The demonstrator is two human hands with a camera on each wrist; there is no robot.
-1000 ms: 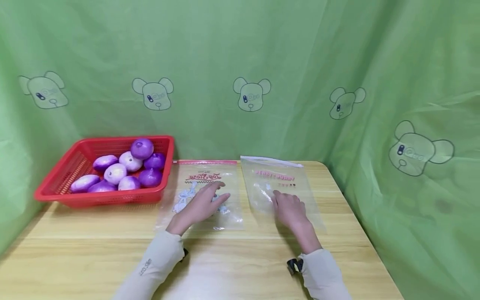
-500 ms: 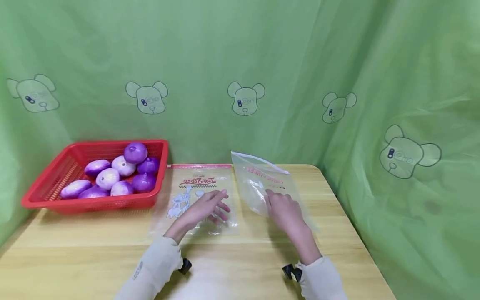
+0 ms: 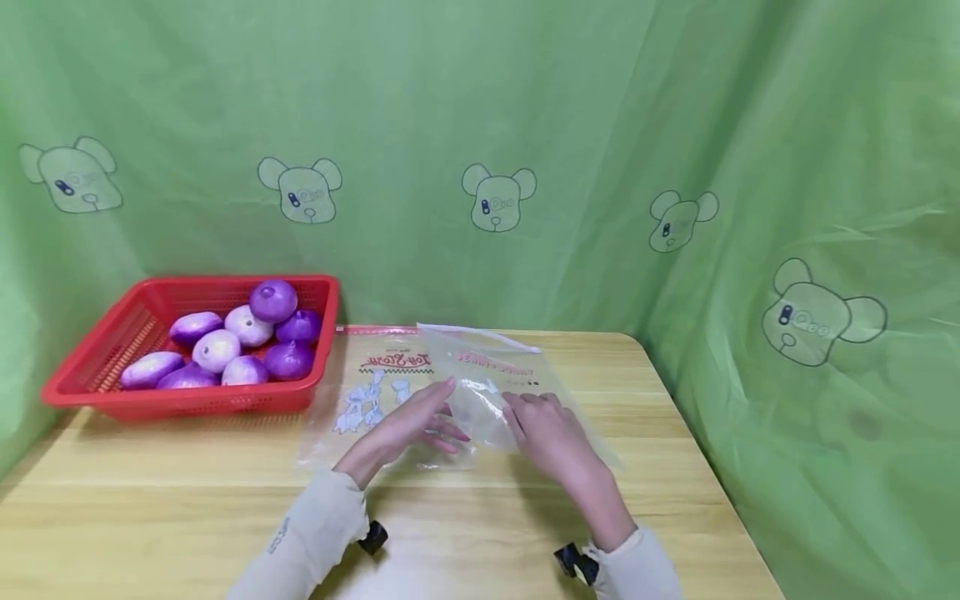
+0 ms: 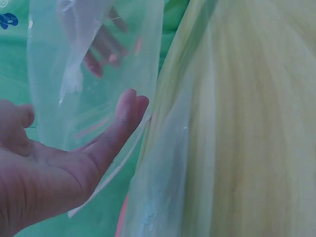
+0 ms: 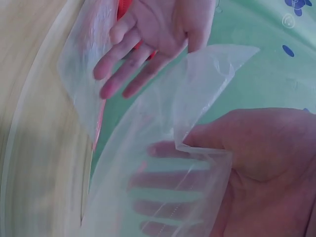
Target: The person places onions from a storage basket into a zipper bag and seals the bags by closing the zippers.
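Note:
A clear zip bag (image 3: 487, 408) with a white zip strip and pinkish lettering hangs tilted from my right hand (image 3: 555, 437). That hand pinches it near its lower part; in the right wrist view several fingers show through the plastic (image 5: 168, 180). My left hand (image 3: 408, 425) holds nothing, its fingers spread and relaxed, palm facing the held bag, as the left wrist view shows. Beneath the left hand, a second clear zip bag (image 3: 341, 417) lies flat on the table, with a red zip strip, red lettering and pale blue figures. The held bag overlaps its right side in the head view.
Left of the bags stands a red plastic basket (image 3: 210, 406) with several purple onions (image 3: 273, 301) in it. The wooden table (image 3: 465, 533) ends at a green curtain (image 3: 405, 100) printed with bear heads, at the back and right.
My right hand has lifted its zip bag off the table and moved it left, over the flat bag. The left hand has turned from palm down to facing the held bag.

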